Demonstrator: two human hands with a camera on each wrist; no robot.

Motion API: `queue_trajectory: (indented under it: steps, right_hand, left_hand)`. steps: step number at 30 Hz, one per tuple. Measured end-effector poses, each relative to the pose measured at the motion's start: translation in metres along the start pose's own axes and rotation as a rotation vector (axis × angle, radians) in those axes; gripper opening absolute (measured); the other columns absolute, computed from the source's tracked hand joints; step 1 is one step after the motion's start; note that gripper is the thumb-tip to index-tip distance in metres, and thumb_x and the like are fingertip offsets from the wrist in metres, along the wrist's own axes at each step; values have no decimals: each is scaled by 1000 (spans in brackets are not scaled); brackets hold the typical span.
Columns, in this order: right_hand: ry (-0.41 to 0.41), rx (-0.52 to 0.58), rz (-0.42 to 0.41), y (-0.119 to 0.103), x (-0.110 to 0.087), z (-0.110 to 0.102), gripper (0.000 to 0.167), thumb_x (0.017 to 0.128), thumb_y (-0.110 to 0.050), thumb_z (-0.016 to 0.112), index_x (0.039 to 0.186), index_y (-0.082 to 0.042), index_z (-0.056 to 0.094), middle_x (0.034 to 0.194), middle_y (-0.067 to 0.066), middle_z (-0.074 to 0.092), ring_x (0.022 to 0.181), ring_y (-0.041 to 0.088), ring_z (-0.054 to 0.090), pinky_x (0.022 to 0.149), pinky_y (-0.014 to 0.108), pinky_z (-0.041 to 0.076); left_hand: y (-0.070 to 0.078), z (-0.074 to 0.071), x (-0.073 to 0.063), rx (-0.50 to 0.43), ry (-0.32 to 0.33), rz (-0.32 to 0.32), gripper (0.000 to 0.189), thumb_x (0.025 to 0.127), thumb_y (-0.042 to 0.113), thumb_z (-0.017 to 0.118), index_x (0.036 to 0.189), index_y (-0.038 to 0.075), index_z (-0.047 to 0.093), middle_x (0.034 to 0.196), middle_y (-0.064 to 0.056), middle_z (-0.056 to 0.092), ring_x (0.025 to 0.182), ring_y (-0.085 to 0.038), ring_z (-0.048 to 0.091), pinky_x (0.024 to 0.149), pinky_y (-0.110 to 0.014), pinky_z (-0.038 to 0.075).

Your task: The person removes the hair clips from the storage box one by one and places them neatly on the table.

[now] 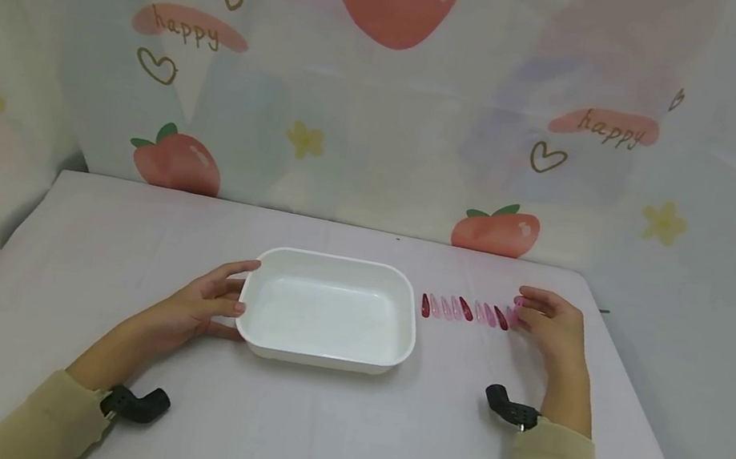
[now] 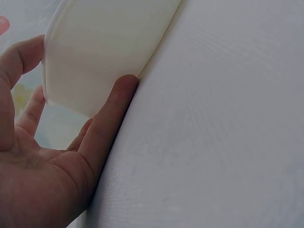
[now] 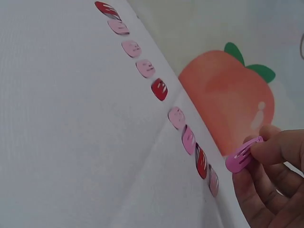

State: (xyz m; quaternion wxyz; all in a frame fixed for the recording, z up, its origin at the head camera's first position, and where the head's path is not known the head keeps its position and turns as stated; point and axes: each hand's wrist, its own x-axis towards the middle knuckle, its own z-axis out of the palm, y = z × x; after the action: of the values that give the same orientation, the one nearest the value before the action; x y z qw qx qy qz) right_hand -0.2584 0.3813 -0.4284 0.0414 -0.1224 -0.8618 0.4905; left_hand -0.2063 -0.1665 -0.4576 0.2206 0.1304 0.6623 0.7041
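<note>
A white rectangular tray (image 1: 320, 361) stands on the table, bare inside. My left hand (image 1: 210, 300) rests at its left end, with spread fingers touching the rim and side wall; in the left wrist view, one fingertip (image 2: 126, 85) lies low on the wall by the cloth. To the right of the tray runs a row of several snap hair clips in red and pink, among them a red hair clip (image 3: 160, 90) and a light pink hair clip (image 3: 176, 118). At the row's right end my right hand (image 1: 554, 332) pinches a bright pink hair clip (image 3: 241, 156) between thumb and fingers, raised off the cloth.
A white cloth (image 1: 277, 425) covers the table. Behind it and at both sides hangs a curtain (image 1: 384, 135) printed with peaches, hearts and flowers. A black camera mount (image 1: 137, 404) sits on the left wrist, another mount (image 1: 509, 407) on the right.
</note>
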Motion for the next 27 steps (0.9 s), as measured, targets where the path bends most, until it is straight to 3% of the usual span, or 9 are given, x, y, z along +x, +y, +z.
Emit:
queue_trajectory:
  steps: [5,14,22,27]
  right_hand:
    - [19,15,37,7,2,-10,43,100,-18,60,142,-9,54,126,9,62,96,3,61,78,10,52]
    - [-9,3,73,20,10,-9,41,100,-12,58,141,-8,55,114,1,64,89,3,63,75,14,55]
    - [14,-79,45,23,13,-8,40,99,-10,56,139,-6,56,127,16,63,90,4,62,72,10,52]
    - [12,-133,57,24,14,-7,39,100,-9,55,139,-7,56,131,17,64,105,14,62,81,15,52]
  left_hand:
    - [0,-1,0,0,-9,14,71,98,7,60,157,22,25,158,-22,26,126,-32,53,91,-52,56]
    - [1,0,-1,1,-3,13,71,97,9,61,157,23,26,157,-22,26,126,-31,53,90,-52,56]
    - [1,0,-1,5,-2,1,71,98,9,61,158,24,25,158,-21,26,126,-32,53,91,-51,56]
    - [0,1,0,8,4,-3,71,98,9,61,157,24,26,158,-20,27,125,-30,54,91,-51,56]
